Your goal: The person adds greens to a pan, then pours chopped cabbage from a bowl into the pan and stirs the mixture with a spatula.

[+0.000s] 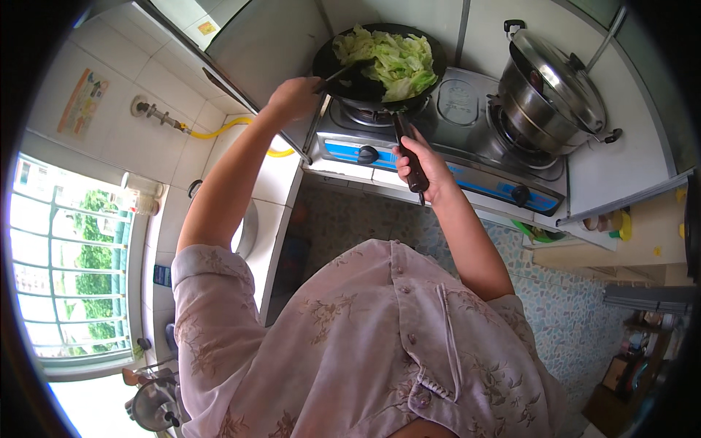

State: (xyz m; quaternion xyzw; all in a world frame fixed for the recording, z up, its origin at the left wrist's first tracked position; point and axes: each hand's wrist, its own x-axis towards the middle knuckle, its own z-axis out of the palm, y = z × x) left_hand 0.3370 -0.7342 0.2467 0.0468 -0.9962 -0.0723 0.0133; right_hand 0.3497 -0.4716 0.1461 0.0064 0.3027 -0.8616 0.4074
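A dark wok sits over the left burner of a gas stove. Torn light-green leaves, cabbage or lettuce, fill its far and right side, while the near left of the wok bottom is bare. My left hand grips the dark handle of a cooking spatula, whose blade reaches into the wok and lies partly under the leaves. Around the wok's long brown handle the fingers of my right hand are wrapped. That handle points back towards me, over the stove's front edge.
On the right burner stands a steel pot, its lid tilted and ajar. Two black knobs sit on the stove's blue front panel. Panels flank the stove. A yellow gas hose runs at the left, above a tiled counter.
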